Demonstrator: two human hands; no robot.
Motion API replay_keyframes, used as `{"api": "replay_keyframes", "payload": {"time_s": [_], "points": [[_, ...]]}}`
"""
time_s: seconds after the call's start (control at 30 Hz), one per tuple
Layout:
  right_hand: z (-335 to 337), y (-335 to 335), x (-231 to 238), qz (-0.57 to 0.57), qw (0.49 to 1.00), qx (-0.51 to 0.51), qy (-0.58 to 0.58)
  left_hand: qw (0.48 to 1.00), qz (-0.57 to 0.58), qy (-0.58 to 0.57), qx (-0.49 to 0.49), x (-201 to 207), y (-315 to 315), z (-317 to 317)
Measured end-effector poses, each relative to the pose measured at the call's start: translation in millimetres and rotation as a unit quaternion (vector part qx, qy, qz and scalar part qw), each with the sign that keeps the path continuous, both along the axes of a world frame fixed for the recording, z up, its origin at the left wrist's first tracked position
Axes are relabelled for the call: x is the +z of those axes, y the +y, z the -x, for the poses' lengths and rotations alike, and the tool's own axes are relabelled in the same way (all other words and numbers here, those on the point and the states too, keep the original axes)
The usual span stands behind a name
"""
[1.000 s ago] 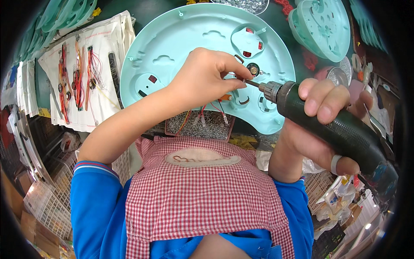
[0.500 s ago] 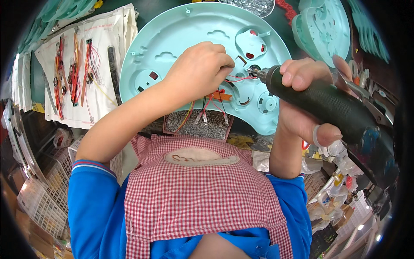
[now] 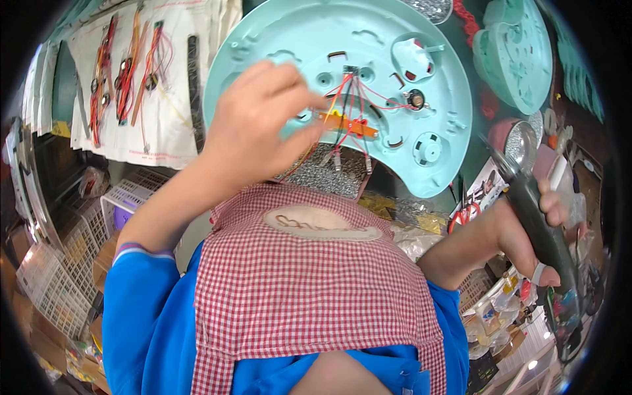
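A curved turquoise plastic shell (image 3: 355, 26) lies with its inside up. A small round speaker (image 3: 415, 99) sits in its right part, with red wires running to a small green circuit board (image 3: 351, 70). An orange strip board (image 3: 349, 124) lies by the shell's inner curve, and wires with clear-tipped ends hang over the edge. My left hand (image 3: 260, 122) hovers over the shell's left part beside the orange board, slightly blurred, thumb and forefinger apart with nothing visible between them. Right of the shell, my right hand (image 3: 526, 230) grips a dark electric screwdriver (image 3: 536, 217), its bit pointing up and away.
Wire harnesses (image 3: 125, 72) lie on white bags at the left. A tray of small screws (image 3: 329, 172) stands under the shell's near edge. At the right are another turquoise shell (image 3: 517, 59), a metal bowl (image 3: 521, 143) and red-handled scissors (image 3: 465, 216). White baskets (image 3: 56, 296) stand lower left.
My right hand has drawn the screwdriver off the speaker, away to the right and nearer me. My left hand has moved left, off the wires by the speaker, and its fingers have parted.
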State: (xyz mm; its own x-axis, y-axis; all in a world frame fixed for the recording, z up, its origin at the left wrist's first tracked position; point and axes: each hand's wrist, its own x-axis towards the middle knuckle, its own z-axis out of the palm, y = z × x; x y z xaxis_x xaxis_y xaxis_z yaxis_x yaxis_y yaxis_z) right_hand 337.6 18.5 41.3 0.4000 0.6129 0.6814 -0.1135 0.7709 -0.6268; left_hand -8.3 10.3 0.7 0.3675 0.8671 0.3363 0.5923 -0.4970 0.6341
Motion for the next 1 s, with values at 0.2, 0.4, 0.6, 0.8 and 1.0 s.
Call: {"api": "replay_keyframes", "payload": {"time_s": [0.2,0.4,0.6,0.8,1.0], "points": [[2.5,-23.3,-31.6,0.291,0.931,-0.208,-0.077,0.997,0.058,0.055,0.007,-16.5,-43.8,-1.7],[38.1,-43.1,-5.3,-0.099,0.825,-0.220,-0.511,0.994,0.077,0.050,0.055,-12.7,-47.5,6.6],[121.0,12.1,-41.8,0.011,0.744,0.188,-0.641,0.995,0.065,0.062,0.033,-9.9,-40.5,11.1],[137.3,16.2,-14.6,0.264,0.879,0.256,-0.304,0.978,0.069,-0.197,0.026,2.6,-13.5,-27.8],[125.1,44.2,-30.0,-0.133,0.846,-0.024,-0.516,0.812,0.393,-0.424,-0.074,4.1,21.8,-32.1]]}}
